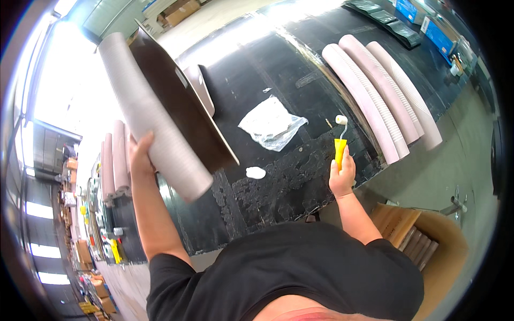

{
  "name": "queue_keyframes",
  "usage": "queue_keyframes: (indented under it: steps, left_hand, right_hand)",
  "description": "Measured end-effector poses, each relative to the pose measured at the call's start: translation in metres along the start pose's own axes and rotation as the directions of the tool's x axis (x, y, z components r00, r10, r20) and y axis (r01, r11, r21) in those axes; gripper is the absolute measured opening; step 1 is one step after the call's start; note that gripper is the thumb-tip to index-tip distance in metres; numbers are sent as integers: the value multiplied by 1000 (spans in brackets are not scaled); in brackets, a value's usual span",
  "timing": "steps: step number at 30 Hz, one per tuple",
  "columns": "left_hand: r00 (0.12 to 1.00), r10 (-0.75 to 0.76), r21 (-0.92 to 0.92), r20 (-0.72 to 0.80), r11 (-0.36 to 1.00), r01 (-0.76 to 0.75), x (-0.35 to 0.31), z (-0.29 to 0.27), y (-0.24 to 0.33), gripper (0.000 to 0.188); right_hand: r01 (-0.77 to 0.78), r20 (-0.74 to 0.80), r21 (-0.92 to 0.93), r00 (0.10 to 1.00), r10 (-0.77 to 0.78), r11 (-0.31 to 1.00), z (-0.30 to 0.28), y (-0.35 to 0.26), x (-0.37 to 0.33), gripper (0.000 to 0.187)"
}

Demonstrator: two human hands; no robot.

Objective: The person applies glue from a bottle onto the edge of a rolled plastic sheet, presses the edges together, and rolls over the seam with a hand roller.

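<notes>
My left hand (141, 153) is closed on a long curved panel (152, 117), grey and finely ribbed outside, tilted above the left of the black table. Right beside it shows a dark brown hollow face (179, 93) with a pale edge; whether both are one piece I cannot tell. My right hand (343, 179) grips a small paint roller (340, 145) by its yellow handle, its white roller head pointing away from me. Between the hands, on the table, lie a crumpled clear plastic bag (272, 124) with white contents and a small white pad (255, 173).
Several pale pink curved panels (369, 101) rest at the right of the black table (257, 69). More pinkish panels (113, 160) stand at the left. An open cardboard box (444, 257) with brown pieces sits on my right. Blue boxes (439, 36) lie at the far right.
</notes>
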State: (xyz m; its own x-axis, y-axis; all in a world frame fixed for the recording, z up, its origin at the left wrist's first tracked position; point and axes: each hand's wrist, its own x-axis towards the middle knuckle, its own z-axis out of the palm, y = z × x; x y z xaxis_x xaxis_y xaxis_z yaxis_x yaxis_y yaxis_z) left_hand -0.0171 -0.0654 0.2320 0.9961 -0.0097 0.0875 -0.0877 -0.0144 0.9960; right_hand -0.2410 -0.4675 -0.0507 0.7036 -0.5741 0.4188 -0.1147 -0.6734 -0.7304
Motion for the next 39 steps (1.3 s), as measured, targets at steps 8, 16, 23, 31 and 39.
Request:
queue_keyframes:
  steps: [8,16,23,31,39]
  left_hand:
    - [963,-194,-217,189,948,233,266,119,-123,52]
    - [857,-462,-113,227,862,494,355,173,-257,60]
    - [910,-398,443,117,841,311,345,192,-250,79]
    - [943,-111,559,314,824,-89,259,136,-177,92]
    - [982,-89,498,169,867,-7,108,11,-127,74]
  right_hand:
    - [69,-102,3,992,-69,998,4,-6,6,65]
    - [-3,-77,-15,997,1,1000,-4,-16,9,62]
    - [-53,-78,-141,996,42,989,2,-18,12,59]
    - [34,-105,-223,993,-59,974,-46,-14,57,61]
    - [-137,122,-788,921,369,601,-104,42,181,94]
